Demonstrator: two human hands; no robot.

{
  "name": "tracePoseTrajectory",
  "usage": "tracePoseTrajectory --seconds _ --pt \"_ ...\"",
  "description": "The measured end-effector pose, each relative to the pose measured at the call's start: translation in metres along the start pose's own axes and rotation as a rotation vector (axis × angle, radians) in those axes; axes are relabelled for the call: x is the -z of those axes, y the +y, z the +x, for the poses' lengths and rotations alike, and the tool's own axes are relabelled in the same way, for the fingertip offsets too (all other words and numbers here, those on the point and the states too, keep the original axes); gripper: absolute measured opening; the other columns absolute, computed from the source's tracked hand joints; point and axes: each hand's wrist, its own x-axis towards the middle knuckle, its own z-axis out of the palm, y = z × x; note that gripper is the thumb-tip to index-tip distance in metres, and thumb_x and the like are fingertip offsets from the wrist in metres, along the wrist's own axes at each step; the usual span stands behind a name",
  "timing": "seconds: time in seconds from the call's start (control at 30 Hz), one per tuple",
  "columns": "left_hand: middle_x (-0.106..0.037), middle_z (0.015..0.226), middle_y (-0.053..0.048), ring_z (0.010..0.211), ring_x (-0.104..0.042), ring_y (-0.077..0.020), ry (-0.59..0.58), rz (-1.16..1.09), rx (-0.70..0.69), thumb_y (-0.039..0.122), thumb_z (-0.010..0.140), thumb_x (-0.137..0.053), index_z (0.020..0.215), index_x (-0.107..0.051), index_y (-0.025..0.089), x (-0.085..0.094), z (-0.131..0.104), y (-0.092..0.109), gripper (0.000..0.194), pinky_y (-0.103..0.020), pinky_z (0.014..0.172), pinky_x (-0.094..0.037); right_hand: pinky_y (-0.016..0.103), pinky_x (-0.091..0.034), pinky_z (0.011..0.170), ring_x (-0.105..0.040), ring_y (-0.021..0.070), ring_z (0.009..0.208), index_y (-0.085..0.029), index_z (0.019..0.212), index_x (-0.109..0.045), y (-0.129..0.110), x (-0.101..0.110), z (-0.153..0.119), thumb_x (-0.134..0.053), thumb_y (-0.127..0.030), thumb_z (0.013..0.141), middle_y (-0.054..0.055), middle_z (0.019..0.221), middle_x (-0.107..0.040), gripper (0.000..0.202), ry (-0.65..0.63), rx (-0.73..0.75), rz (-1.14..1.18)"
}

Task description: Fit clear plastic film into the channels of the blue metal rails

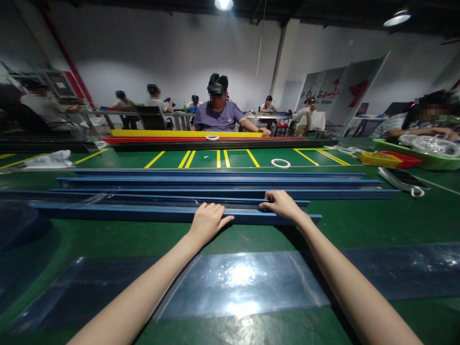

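A long blue channel-shaped strip (125, 213) lies across the green table, nearest to me among several blue strips. My left hand (207, 223) rests over its near wall with the fingers bent down inside and the thumb along the edge. Farther right, my right hand (282, 206) curls over the same strip near its right end, fingertips down in the channel. Both hands are closed on it; their fingertips are partly hidden. Clear plastic film shows inside the channel towards the left. In front of me, a flat clear plastic sleeve (266, 278) runs under my forearms.
More blue strips (230, 184) lie parallel beyond. Farther off are a yellow strip (161, 133), red and black strips, and a white tape ring (281, 163). At right are a phone (404, 177) and a green tray (431, 160). A person (221, 115) sits opposite.
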Motion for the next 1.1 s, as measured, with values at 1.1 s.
tracePoseTrajectory --seconds 1.1 --pt "-0.059 0.066 -0.003 0.064 -0.051 -0.0169 -0.012 0.023 -0.006 0.045 0.086 -0.038 0.068 -0.054 0.017 0.0022 -0.0003 0.0016 0.037 -0.03 0.06 -0.027 0.021 -0.029 0.054 -0.052 0.0148 0.066 -0.019 0.068 -0.055 -0.002 0.0007 0.0007 -0.054 -0.043 0.072 0.004 0.071 -0.061 0.024 -0.033 -0.011 0.001"
